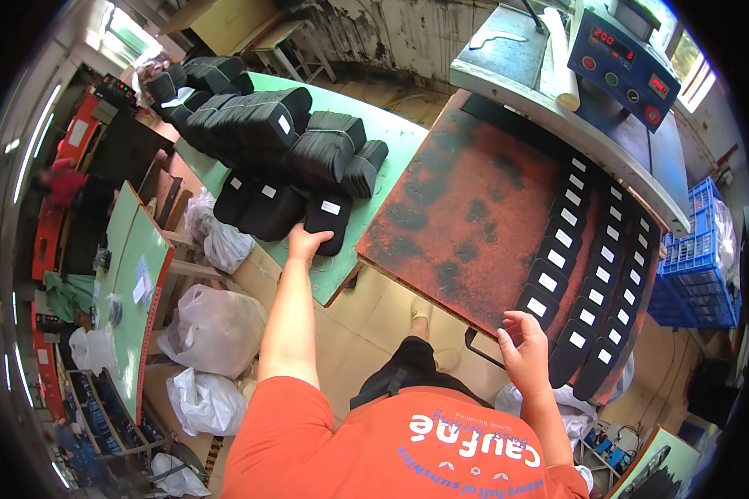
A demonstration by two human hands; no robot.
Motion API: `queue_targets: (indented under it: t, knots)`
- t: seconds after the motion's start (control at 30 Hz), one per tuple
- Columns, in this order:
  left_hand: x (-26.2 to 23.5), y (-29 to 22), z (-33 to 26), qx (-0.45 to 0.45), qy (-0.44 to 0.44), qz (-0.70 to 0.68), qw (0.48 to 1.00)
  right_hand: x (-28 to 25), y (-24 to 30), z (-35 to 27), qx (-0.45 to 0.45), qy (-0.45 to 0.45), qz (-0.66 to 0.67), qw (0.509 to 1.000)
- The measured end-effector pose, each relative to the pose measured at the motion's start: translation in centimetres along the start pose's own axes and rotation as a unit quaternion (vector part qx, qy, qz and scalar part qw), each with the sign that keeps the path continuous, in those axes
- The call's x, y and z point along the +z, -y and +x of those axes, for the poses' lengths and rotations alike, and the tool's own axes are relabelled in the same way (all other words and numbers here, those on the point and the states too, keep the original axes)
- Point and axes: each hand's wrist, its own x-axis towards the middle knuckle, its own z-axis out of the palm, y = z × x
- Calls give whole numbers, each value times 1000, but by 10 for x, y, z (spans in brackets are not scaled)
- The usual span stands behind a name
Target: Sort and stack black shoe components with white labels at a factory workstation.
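Note:
My left hand (pixel 306 244) grips the near end of a black rounded pad (pixel 328 218) with a small white label, at the front edge of the green table. Beside it lie more labelled black pads (pixel 266 208). Behind them stand tied stacks of black pads (pixel 254 121). My right hand (pixel 524 341) is over the near edge of the reddish press bed (pixel 449 208), fingers bent and apart from the thumb, with nothing seen in it. Three overlapping rows of labelled black pads (pixel 567 345) lie along the bed's right side, close to that hand.
The press's upper plate (pixel 508 71) and blue control box (pixel 620 71) stand at the back right. Blue crates (pixel 695 266) are at the far right. White plastic bags (pixel 212 333) fill the floor at left, near another green table (pixel 133 291).

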Motion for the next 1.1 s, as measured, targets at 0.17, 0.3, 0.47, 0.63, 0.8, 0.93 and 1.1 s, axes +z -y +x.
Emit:
queue_targets:
  t: [0.17, 0.3, 0.47, 0.63, 0.8, 0.93, 1.1]
  knots:
    - [-22, -25, -20, 44, -16, -25, 999, -1, -2, -1, -2, 7, -9, 1000]
    - [-33, -41, -39, 91, -36, -66, 993, 2, 3, 5, -12, 12, 17, 1000]
    - [38, -114, -100, 78, 211, -348, 910, 36, 9, 42, 49, 148, 384, 910]
    - [152, -139, -161, 111, 399, -116, 903, 65, 1, 95, 74, 161, 744, 645]
    - [198, -184, -159, 507, 181, 197, 819, 33, -26, 105, 47, 73, 796, 599]
    - [232, -196, -148, 312, 308, 53, 898, 21, -32, 116, 31, -12, 774, 632]
    - [278, -191, -110, 90, 430, -58, 896, 10, -46, 127, 49, -108, 752, 648]
